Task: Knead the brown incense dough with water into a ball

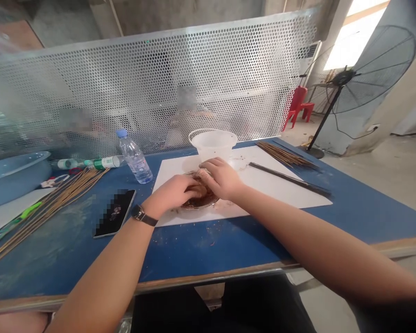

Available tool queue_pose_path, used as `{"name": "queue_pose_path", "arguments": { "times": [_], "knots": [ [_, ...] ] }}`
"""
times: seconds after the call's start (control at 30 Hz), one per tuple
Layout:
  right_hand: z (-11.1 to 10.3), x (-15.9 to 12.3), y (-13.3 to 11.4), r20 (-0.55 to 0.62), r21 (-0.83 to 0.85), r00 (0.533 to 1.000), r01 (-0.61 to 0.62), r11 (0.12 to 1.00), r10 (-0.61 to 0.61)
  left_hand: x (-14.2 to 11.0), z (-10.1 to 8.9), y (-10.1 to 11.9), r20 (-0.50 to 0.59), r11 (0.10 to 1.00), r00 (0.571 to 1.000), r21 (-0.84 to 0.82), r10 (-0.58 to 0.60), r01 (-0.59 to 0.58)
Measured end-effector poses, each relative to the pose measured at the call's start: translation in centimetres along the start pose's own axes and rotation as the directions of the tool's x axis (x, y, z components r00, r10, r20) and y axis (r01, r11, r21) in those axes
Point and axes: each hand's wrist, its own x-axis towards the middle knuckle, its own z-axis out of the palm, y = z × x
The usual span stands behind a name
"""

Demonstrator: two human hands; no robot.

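Observation:
A shallow round dish (211, 203) sits on the white board, with moist, crumbly reddish-brown material (203, 200) in it. My left hand (175, 192) reaches in from the left, fingers curled into the material and partly hidden. From the right comes my right hand (222, 178), bent over the dish's far side, its fingers curved and its thumb smeared with brown. Both hands press close together on the material. Just behind them stands a white translucent bucket (213, 141) with its handle up. A dark watch (143, 215) is on my left wrist.
The white board (263, 203) lies on a blue table (190, 249), crumbs along its front edge. On the right are brown sticks (286, 155) and a black bundle (289, 179). Leftward: a water bottle (135, 157), phone (116, 212), long sticks (52, 201), blue basin (17, 178). Behind rises a perforated metal screen (152, 83).

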Motion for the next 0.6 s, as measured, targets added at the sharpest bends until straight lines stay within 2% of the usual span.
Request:
{"name": "queue_pose_path", "arguments": {
  "times": [0.07, 0.17, 0.27, 0.33, 0.4, 0.47, 0.53, 0.6],
  "knots": [
    [-0.1, 0.0, -0.2, -0.005, 0.005, 0.997, -0.08, 0.997, 0.08, -0.2, -0.5, -0.3, -0.112, 0.997, 0.993, -0.068, -0.039, 0.032],
    [0.0, 0.0, -0.1, -0.014, -0.007, 0.978, -0.211, 0.978, 0.21, -0.4, -1.1, -0.9, -0.262, 0.976, 0.954, -0.196, -0.143, 0.093],
    [0.2, 0.2, 0.2, 0.035, -0.033, 0.966, -0.254, 0.967, 0.256, -0.6, -1.2, -1.4, -0.239, 0.954, 0.956, -0.281, -0.172, 0.101],
    [0.1, 0.4, 0.4, 0.084, -0.047, 0.963, -0.253, 0.966, 0.256, -0.5, -1.1, -1.6, -0.217, 0.957, 0.963, -0.272, -0.161, 0.099],
    [-0.1, 0.7, 0.5, 0.124, -0.059, 0.966, -0.22, 0.974, 0.226, -0.4, -1.0, -1.6, -0.23, 0.965, 0.96, -0.244, -0.157, 0.099],
    [-0.5, 1.0, 0.6, 0.19, -0.075, 0.967, -0.159, 0.984, 0.171, -0.3, -1.0, -1.8, -0.259, 0.952, 0.948, -0.286, -0.184, 0.106],
    [-0.9, 1.2, 0.6, 0.284, -0.105, 0.95, -0.105, 0.989, 0.131, -0.2, -1.1, -2.0, -0.239, 0.895, 0.936, -0.423, -0.258, 0.139],
    [-1.2, 1.4, 0.6, 0.358, -0.144, 0.923, -0.093, 0.985, 0.139, -0.1, -1.0, -2.3, -0.186, 0.784, 0.913, -0.591, -0.362, 0.19]
  ]
}}
